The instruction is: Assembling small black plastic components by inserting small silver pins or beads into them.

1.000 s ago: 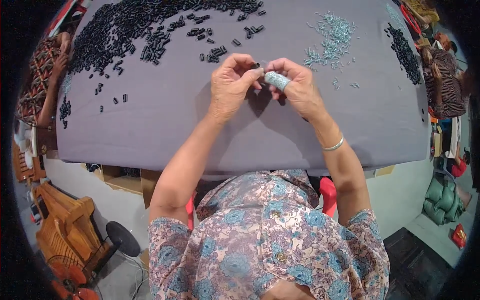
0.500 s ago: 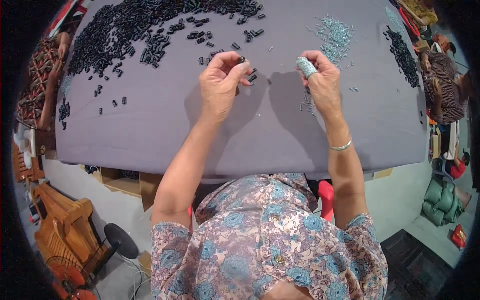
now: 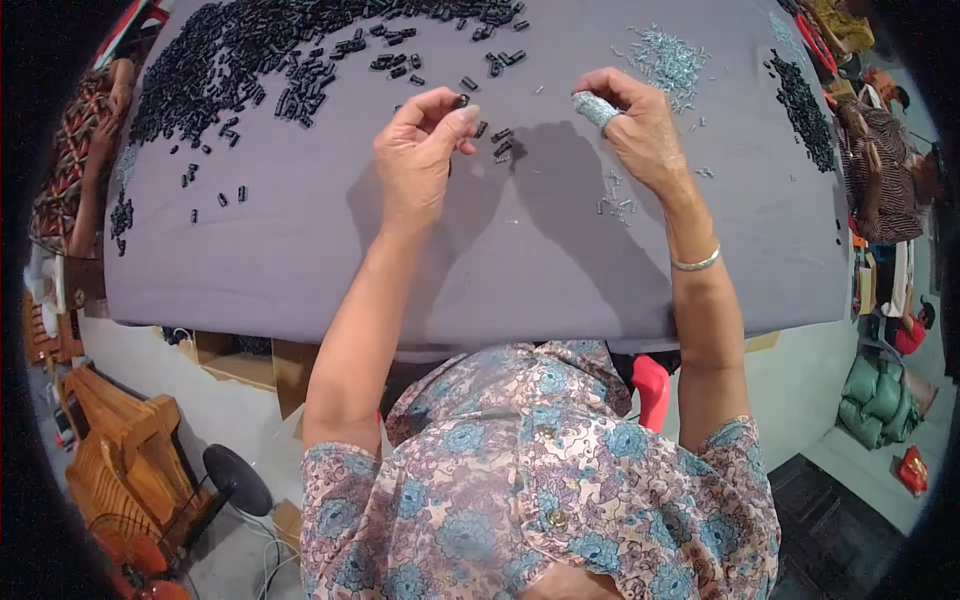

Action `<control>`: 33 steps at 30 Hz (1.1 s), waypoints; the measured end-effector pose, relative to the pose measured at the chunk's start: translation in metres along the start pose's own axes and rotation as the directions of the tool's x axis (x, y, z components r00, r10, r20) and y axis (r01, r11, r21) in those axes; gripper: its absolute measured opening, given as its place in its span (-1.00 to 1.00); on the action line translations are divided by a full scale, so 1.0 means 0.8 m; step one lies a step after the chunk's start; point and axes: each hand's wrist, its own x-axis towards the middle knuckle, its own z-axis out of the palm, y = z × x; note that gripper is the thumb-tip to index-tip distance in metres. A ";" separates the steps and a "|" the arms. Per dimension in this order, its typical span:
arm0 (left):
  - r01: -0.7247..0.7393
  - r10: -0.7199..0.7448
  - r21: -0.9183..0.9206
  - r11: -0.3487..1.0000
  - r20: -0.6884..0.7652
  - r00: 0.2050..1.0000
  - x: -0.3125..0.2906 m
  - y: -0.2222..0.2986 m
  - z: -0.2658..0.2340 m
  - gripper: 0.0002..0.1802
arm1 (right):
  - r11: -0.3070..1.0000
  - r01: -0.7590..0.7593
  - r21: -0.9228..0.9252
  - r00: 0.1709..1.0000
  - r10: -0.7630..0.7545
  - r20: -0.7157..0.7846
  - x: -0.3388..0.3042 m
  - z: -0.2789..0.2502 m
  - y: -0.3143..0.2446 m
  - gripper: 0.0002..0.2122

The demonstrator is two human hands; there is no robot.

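Observation:
My left hand (image 3: 412,160) pinches a small black cylindrical piece (image 3: 462,101) between thumb and forefinger, above the grey cloth. Level with it on the right, my right hand (image 3: 645,130) is closed, its fingertips drawn toward the thumb. A pale, speckled wrapping (image 3: 596,107) covers that thumb. Whatever the right fingertips hold, if anything, is too small to make out. Several loose black pieces (image 3: 501,150) lie between the hands. Beyond the right hand is a heap of tiny silvery pieces (image 3: 668,68), with a few strays (image 3: 617,205) nearer me.
A large pile of black cylindrical pieces (image 3: 215,75) spreads over the far left of the cloth-covered table (image 3: 250,290). Another dark pile (image 3: 800,110) lies at the right edge. People sit at both sides, one sleeve (image 3: 880,170) patterned. A wooden chair (image 3: 125,440) and fan stand lower left.
Both hands have shifted slightly left and away from me. The right wrist has tilted, bringing its fingertips further left. The left hand still pinches the black piece.

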 end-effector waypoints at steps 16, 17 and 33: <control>0.164 -0.161 -0.024 0.986 0.113 0.980 -0.003 0.005 -0.005 -0.77 | 0.830 0.459 -0.316 0.872 -0.353 0.339 -0.032 0.068 -0.008 -0.82; 0.175 -0.175 0.007 0.985 0.109 0.979 -0.004 0.007 -0.005 -0.76 | 0.824 0.466 -0.324 0.870 -0.359 0.339 -0.032 0.069 -0.009 -0.81; 0.102 -0.163 0.286 0.953 0.199 0.966 -0.047 0.021 -0.011 -0.83 | 0.966 0.183 0.182 0.915 -0.235 0.327 -0.027 0.043 -0.018 -0.90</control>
